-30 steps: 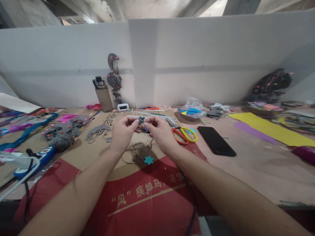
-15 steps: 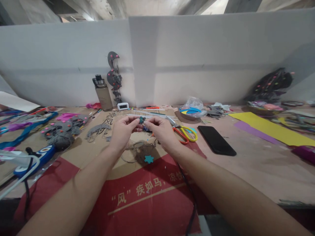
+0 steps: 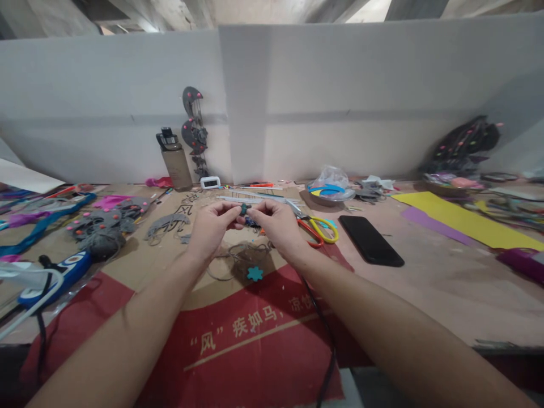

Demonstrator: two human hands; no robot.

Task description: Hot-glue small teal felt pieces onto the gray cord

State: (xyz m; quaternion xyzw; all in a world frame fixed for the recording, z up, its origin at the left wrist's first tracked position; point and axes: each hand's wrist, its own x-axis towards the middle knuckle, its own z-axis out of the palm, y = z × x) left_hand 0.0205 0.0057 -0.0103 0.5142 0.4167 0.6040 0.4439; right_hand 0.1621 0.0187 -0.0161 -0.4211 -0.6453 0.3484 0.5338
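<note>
Pinches a green piece (image 3: 243, 209) between left hand (image 3: 210, 224) and right hand (image 3: 278, 225), above cardboard (image 3: 259, 368) with string (image 3: 241, 255) and a star (image 3: 255, 273) toward 6 o'clock. Has, clocked from the piece, scissors (image 3: 303, 216) and, farther out, a phone (image 3: 371, 240) near 3, a bottle (image 3: 176, 170) near 10 and a ball (image 3: 103, 242) near 9.

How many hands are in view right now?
2: the left hand and the right hand, close together above the cardboard, fingertips meeting at a small dark-green piece. No others show.
</note>
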